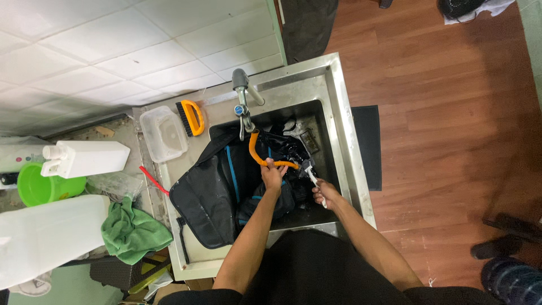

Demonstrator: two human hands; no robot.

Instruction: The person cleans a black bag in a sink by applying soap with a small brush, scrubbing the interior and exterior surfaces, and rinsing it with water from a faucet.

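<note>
Two hands: left hand (pixel 272 175) gripping one orange hose (pixel 258 153); right hand (pixel 323 193) clutching one brush (pixel 312 177) over one black bag (pixel 212 197).

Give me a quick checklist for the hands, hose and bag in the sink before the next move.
1. Left hand grips the orange hose: ok, fingers wrap it near its lower end.
2. Right hand holds the small brush: ok, a pale handle shows in the fist.
3. Hose seated on the tap: ok, it hangs from the spout.
4. Black bag sits inside the sink: not ok, one side drapes over the left rim.
5. Water running: cannot tell, no stream is visible.
6. Spare scrubbing brush within reach: ok, it lies on the counter by the clear tub.
</note>
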